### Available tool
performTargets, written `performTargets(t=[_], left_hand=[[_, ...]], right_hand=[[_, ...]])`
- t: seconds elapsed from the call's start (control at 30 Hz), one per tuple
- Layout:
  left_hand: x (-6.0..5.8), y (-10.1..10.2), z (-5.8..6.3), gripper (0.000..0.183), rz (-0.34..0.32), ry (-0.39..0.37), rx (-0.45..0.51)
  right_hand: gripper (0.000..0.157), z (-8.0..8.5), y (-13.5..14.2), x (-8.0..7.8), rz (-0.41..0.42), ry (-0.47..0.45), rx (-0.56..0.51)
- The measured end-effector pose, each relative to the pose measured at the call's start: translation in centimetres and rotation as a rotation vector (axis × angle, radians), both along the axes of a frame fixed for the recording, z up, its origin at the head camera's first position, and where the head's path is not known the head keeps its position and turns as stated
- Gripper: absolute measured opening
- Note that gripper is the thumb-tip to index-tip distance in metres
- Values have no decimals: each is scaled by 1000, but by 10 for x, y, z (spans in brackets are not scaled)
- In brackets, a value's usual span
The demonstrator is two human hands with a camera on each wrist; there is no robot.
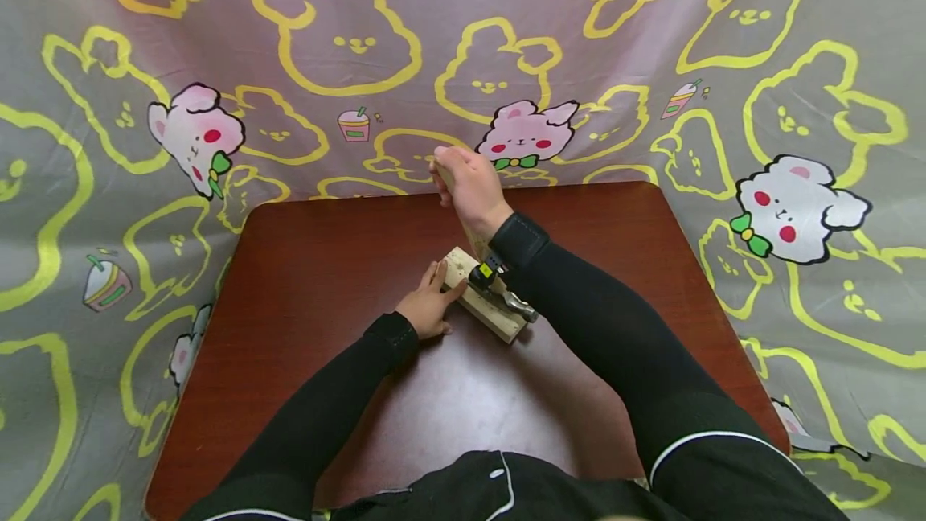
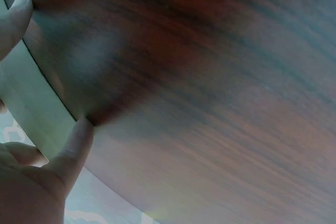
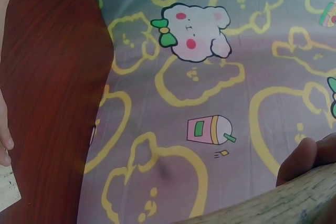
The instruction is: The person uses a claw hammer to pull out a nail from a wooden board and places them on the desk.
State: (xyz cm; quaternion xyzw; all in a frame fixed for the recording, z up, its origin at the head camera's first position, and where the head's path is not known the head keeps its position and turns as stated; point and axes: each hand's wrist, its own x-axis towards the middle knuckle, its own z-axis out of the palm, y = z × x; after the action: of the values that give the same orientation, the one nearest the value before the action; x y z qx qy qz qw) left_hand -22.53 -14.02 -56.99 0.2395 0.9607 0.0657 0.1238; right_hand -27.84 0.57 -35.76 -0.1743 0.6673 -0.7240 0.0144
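Note:
A light wooden block (image 1: 483, 308) lies slantwise on the brown table. My left hand (image 1: 425, 305) rests at its left side with extended fingers, fingertips on the block's far-left end and edge. In the left wrist view, fingertips (image 2: 80, 132) touch the pale wood. My right hand (image 1: 470, 187) grips the wooden handle of a hammer, raised above the table's far part. The hammer's metal head (image 1: 522, 308) is down at the block's near-right part, partly behind my right wrist and its camera. The right wrist view shows the handle (image 3: 273, 203) close up, with fingers around it.
The reddish-brown table (image 1: 318, 264) has rounded corners. A grey cloth (image 1: 405, 30) with yellow bear outlines and white rabbits hangs behind and beside it. My right forearm (image 1: 600, 312) crosses over the table's right part.

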Motion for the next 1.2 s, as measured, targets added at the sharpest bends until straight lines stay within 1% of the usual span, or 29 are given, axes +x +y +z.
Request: performTargets(t=[0.1,0.17,0.27,0.4,0.47,0.57,0.77,0.9,1.03,1.13,1.2], left_hand=[[1,-1,-1,100,4,6,-8],[0,-1,0,100,1,4,-2],[-1,2,0,100,-14,-7,8],[-3,1,0,99,-13,-9,-2],[-4,-1,1,99,-6,-3,-10],[-3,-3,1,100,1,3,-5],[0,-1,1,101,-14,-24,26],[0,0,1,100,-16,-30,20],[0,1,0,98,-21,-28,2],[0,0,1,98,-18,-17,-7],[0,0,1,98,-14,-13,-3]], right_hand=[[33,0,0,3,5,0,-6],[33,1,3,5,2,1,-31],[32,2,13,10,-13,7,-109],[32,0,30,17,-29,77,-197],[33,-1,36,21,-27,123,-218],[34,-3,44,27,-22,162,-240],[31,-9,62,37,-48,187,-295],[29,-11,73,44,-38,216,-340],[32,-16,85,49,-36,272,-384],[32,-18,93,52,-29,297,-409],[29,-19,98,55,-38,305,-423]])
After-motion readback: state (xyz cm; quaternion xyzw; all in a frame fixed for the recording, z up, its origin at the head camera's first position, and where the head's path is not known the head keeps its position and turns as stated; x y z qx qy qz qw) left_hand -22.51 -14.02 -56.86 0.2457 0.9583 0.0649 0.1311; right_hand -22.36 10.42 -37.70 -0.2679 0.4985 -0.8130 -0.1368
